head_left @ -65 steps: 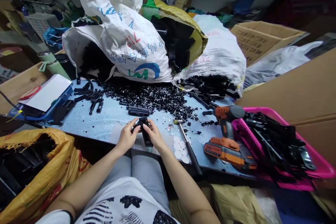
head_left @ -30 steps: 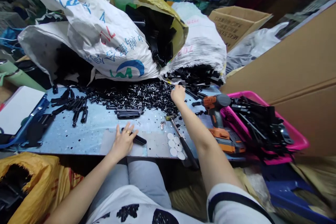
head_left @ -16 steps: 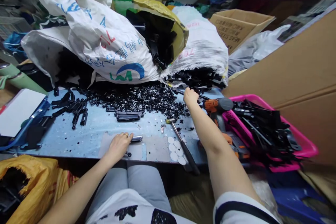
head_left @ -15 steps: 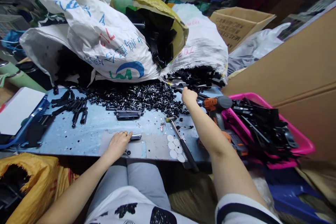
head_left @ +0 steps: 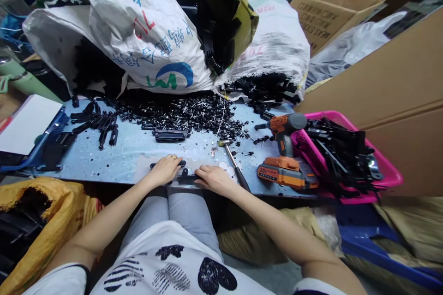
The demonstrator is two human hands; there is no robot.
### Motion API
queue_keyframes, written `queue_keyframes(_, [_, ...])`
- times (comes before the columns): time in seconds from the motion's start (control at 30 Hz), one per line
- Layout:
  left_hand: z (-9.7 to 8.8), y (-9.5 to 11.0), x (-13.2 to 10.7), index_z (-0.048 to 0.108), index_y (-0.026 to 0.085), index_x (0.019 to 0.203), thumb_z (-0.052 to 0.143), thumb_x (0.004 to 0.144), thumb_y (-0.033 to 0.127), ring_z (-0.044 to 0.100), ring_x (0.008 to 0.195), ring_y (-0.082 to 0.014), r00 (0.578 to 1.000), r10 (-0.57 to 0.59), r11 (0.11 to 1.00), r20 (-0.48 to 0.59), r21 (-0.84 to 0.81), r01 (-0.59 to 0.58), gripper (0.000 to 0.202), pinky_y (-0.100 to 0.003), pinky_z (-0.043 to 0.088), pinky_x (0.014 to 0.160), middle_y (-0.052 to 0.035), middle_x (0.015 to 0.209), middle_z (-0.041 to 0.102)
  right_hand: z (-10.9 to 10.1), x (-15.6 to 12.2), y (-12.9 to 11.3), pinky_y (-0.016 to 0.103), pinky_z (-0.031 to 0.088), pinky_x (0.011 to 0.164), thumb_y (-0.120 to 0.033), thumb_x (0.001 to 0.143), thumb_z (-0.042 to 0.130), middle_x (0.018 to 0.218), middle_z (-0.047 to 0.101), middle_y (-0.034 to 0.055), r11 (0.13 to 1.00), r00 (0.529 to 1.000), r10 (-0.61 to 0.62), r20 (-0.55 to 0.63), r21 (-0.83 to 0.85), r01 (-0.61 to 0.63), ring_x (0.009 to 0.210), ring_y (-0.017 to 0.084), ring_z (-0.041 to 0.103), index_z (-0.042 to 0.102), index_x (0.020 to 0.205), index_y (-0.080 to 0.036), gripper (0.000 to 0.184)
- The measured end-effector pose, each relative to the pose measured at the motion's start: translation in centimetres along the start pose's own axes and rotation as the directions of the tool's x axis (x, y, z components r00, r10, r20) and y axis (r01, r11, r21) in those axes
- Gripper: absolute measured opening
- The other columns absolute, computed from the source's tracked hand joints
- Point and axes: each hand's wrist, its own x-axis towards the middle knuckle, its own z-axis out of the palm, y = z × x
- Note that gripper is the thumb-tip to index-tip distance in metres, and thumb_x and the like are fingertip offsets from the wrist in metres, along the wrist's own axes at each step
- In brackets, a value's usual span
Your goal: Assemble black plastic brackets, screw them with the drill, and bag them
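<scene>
My left hand (head_left: 165,169) is closed over a black bar-shaped part (head_left: 182,163) near the table's front edge; its two ends stick out on either side of my fingers. Just to the right, my right hand (head_left: 213,179) grips one end of another black plastic part (head_left: 187,178), which lies low over the grey board (head_left: 142,166). The two parts are close together. Behind my hands sits a black assembled piece (head_left: 171,135). A hammer (head_left: 232,159) lies right of my right hand, its handle toward me, beside partly covered white discs (head_left: 224,166).
An orange and black cordless drill (head_left: 285,136) stands on the right, against a pink basket (head_left: 387,173) of black parts. A heap of black-headed pins (head_left: 204,113) spreads below white sacks (head_left: 138,50). Black links (head_left: 109,124) and a blue tray (head_left: 57,124) lie left.
My right hand has come back from the sack at the rear to the front edge, bringing a black part. My left hand stays at the board. The view has tilted down slightly.
</scene>
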Motion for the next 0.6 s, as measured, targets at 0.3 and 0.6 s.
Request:
queue_keyframes(0.3, [-0.1, 0.5, -0.2, 0.047, 0.018, 0.11, 0.066, 0.067, 0.058, 0.057, 0.095, -0.0273, 0.998, 0.046, 0.999, -0.054, -0.014, -0.046, 0.062, -0.037, 0.044, 0.081, -0.009, 0.101, 0.059, -0.1, 0.4, -1.1, 0.027, 0.03, 0.065, -0.046, 0.096, 0.032, 0.093, 0.06, 0.0073, 0.982, 0.989, 0.026, -0.145, -0.181, -0.052, 0.083, 0.018, 0.056, 0.056, 0.102, -0.018, 0.037])
queue_keyframes(0.6, [0.9, -1.1, -1.4, 0.046, 0.018, 0.11, 0.064, 0.074, 0.041, 0.06, 0.097, -0.0245, 0.944, 0.131, 0.979, -0.302, -0.11, -0.171, 0.047, -0.034, 0.048, 0.079, -0.0095, 0.105, 0.061, -2.7, 0.9, -2.3, 0.028, 0.025, 0.062, -0.035, 0.099, 0.03, 0.09, 0.06, 0.0076, 0.95, 0.977, -0.1, -0.188, -0.31, 0.038, 0.081, 0.017, 0.052, 0.054, 0.102, -0.017, 0.03])
